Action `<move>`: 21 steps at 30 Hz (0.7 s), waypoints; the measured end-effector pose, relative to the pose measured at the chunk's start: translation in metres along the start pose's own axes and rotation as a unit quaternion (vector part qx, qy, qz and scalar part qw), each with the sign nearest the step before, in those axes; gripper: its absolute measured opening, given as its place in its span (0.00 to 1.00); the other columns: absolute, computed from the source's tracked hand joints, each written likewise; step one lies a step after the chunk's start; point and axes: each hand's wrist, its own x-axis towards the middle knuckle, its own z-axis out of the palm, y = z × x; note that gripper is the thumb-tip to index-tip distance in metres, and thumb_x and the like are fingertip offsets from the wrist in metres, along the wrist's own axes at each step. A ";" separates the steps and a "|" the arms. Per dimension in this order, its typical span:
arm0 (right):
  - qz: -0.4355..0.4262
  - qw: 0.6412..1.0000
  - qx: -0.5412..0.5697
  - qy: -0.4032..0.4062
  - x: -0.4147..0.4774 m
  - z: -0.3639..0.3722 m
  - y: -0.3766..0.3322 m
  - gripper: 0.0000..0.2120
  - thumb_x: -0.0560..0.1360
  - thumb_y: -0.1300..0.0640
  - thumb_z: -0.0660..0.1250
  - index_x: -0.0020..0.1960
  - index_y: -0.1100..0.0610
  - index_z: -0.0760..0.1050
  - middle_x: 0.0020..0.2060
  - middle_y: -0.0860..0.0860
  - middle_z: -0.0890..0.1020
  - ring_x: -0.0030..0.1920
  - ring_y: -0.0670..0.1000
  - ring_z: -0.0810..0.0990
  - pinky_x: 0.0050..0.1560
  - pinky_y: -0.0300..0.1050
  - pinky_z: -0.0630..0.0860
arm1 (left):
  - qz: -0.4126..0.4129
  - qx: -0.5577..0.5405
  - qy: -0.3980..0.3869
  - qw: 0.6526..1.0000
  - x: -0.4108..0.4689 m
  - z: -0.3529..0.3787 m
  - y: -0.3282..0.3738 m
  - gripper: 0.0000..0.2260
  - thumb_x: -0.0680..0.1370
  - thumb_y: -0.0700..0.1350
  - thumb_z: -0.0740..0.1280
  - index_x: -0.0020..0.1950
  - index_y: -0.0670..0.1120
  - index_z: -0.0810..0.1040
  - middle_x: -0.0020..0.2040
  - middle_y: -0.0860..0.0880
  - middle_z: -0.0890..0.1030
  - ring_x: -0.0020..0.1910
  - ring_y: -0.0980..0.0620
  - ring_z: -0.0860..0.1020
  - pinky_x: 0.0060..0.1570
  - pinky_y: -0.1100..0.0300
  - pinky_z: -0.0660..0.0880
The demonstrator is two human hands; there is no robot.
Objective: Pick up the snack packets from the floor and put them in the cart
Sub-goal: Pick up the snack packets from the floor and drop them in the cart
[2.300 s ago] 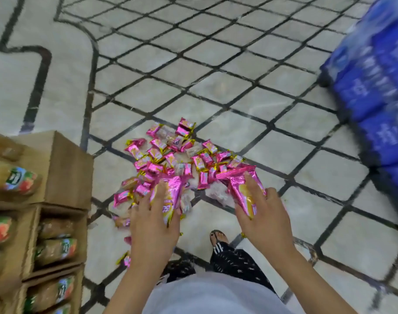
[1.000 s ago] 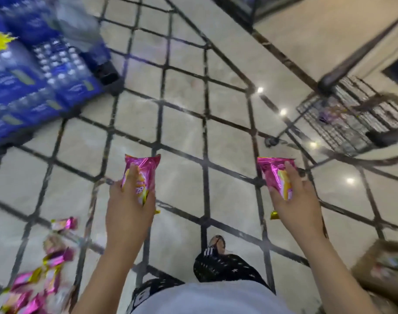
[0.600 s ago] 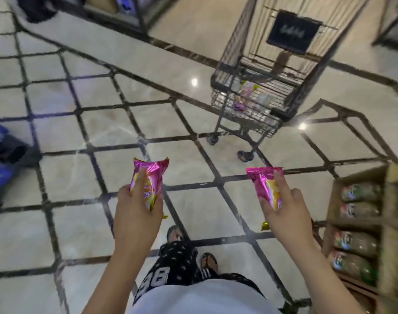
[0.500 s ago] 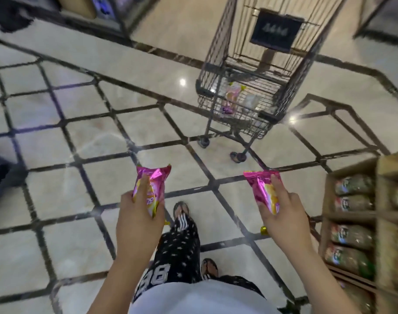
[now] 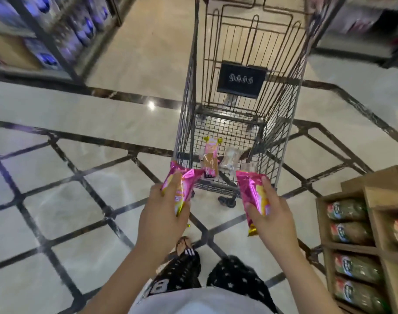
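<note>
One pink foil snack packet (image 5: 186, 180) stood nearly upright in the left hand (image 5: 161, 220), its crimped top poking out above the fingers, which were curled round its lower half with one finger (image 5: 176, 180) laid up its front. A second pink packet (image 5: 250, 189) lay slanted in the right hand (image 5: 272, 220), pinched between a finger along its right edge and the digits wrapped under it, its gold bottom end sticking out below the hand. Both packets were held in the air just short of the near end of the wire cart (image 5: 186, 98). Inside the cart's basket lay a pink-and-brown packet (image 5: 210, 155) and a clear packet (image 5: 231, 158) beside it. A black sign (image 5: 241, 79) hung on the cart's far wall. Marble floor (image 5: 57, 200) with dark lines spread around, and wooden crates (image 5: 374, 200) of bottles (image 5: 347, 209) stood to the right.
</note>
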 end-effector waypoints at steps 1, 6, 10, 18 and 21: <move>0.015 1.000 0.008 0.004 0.015 0.000 -0.006 0.33 0.76 0.46 0.67 0.77 0.39 0.56 0.51 0.50 0.69 0.48 0.51 0.70 0.49 0.45 0.69 | 0.009 0.000 -0.007 1.000 0.019 0.000 0.007 0.30 0.79 0.53 0.65 0.78 0.58 0.56 0.60 0.47 0.70 0.46 0.49 0.76 0.39 0.59 0.71; 0.048 0.999 0.014 -0.001 0.083 0.000 -0.016 0.35 0.76 0.46 0.66 0.78 0.41 0.53 0.52 0.50 0.70 0.48 0.50 0.68 0.48 0.44 0.67 | 0.029 0.005 -0.020 0.999 0.098 0.011 0.039 0.32 0.79 0.53 0.65 0.79 0.58 0.53 0.60 0.47 0.70 0.42 0.55 0.70 0.37 0.61 0.67; 0.070 0.997 -0.012 -0.011 0.153 0.002 -0.010 0.36 0.77 0.44 0.65 0.79 0.44 0.52 0.53 0.55 0.75 0.51 0.54 0.72 0.48 0.46 0.69 | 0.018 0.032 -0.034 0.999 0.161 0.030 0.066 0.31 0.79 0.56 0.62 0.79 0.58 0.51 0.64 0.44 0.69 0.55 0.46 0.75 0.45 0.56 0.75; 0.122 0.985 -0.108 -0.051 0.244 -0.009 -0.016 0.36 0.77 0.36 0.60 0.79 0.45 0.50 0.59 0.58 0.72 0.63 0.60 0.69 0.60 0.53 0.69 | 0.015 0.129 -0.069 0.989 0.245 0.053 0.107 0.39 0.78 0.67 0.55 0.80 0.52 0.39 0.78 0.40 0.54 0.76 0.41 0.57 0.72 0.48 0.60; 0.130 0.977 -0.155 -0.068 0.251 -0.009 -0.015 0.35 0.78 0.37 0.59 0.79 0.47 0.51 0.63 0.58 0.71 0.66 0.60 0.67 0.60 0.52 0.68 | -0.014 0.144 -0.074 0.987 0.257 0.051 0.112 0.38 0.78 0.66 0.56 0.81 0.50 0.44 0.78 0.38 0.53 0.77 0.41 0.53 0.75 0.47 0.56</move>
